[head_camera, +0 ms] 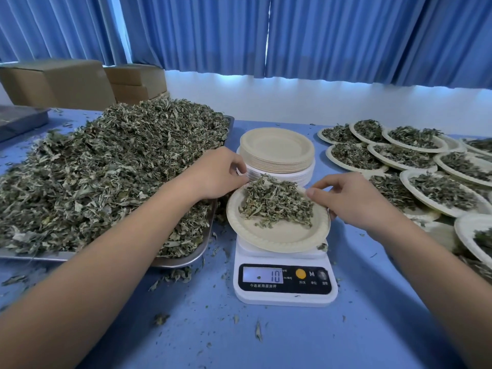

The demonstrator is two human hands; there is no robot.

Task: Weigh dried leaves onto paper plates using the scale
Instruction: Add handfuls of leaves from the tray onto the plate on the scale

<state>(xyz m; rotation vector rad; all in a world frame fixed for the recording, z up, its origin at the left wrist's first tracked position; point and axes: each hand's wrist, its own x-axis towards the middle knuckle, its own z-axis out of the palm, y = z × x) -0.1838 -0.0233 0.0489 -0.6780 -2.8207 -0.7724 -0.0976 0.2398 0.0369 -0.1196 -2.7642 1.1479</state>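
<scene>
Leaves (pixel 274 202) sit heaped on the paper plate (pixel 277 242), which rests on the scale (pixel 286 295) between the two hands. The display (pixel 262 275) reads 10, so the portion looks weighed. The right hand (pixel 354 198) pinches the plate's rim, thumb on top and fingers curled at the edge, a hold suited to lifting without spilling. The left hand (pixel 215 174) is curled at the opposite rim; its fingertips are hidden, so I cannot tell whether it grips the plate or only touches it. Just beyond that hand stands the stack of empty plates (pixel 277 147), and outward of it the tray (pixel 186 259) of loose leaves (pixel 106 161) — supply kept within reach. Outward of the right hand lie the filled plates (pixel 415 139), overlapping — probably where this one belongs next.
</scene>
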